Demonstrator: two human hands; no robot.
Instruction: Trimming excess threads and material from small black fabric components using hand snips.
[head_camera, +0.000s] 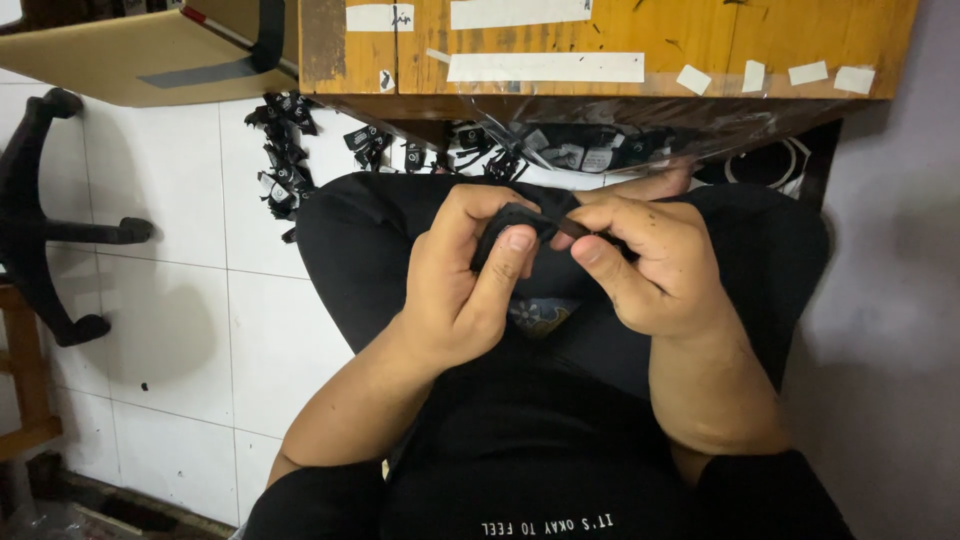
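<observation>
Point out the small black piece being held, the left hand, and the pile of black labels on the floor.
small black piece (512, 222), head view, upper edge between thumbs.
left hand (462, 275), head view, back of hand.
pile of black labels (282, 160), head view, middle of pile.

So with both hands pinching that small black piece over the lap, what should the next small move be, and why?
Probably a short fold or pull with the right hand while the left hand holds steady. Both thumbs and forefingers pinch the small black fabric piece between them, held over the lap. Similar black pieces lie scattered on the white tiled floor below the wooden table.
</observation>
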